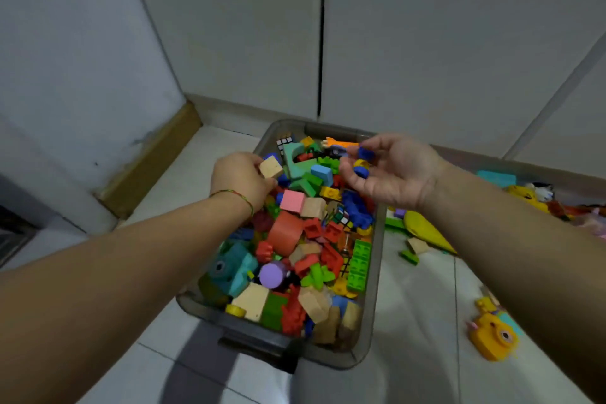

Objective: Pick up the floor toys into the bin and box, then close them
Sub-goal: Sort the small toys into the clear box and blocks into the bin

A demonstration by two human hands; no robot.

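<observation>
Our forearms reach out over the grey bin [377, 275], which sits on the floor [413, 308] beneath both hands, heaped with bricks and blocks. Our left hand [241, 182] pinches a pale wooden cube [271, 167] above the bin's far left side. Our right hand [398, 170], palm up with fingers curled, cradles small blue and yellow pieces [364, 153]. A yellow camera toy [493, 338] lies outside the bin, under our right forearm

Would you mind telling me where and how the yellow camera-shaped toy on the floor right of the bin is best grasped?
I'd take the yellow camera-shaped toy across its blocky body, coming down from above: it seems to lie flat on the tile, lens up, so thumb and fingers can straddle its side walls.
</observation>
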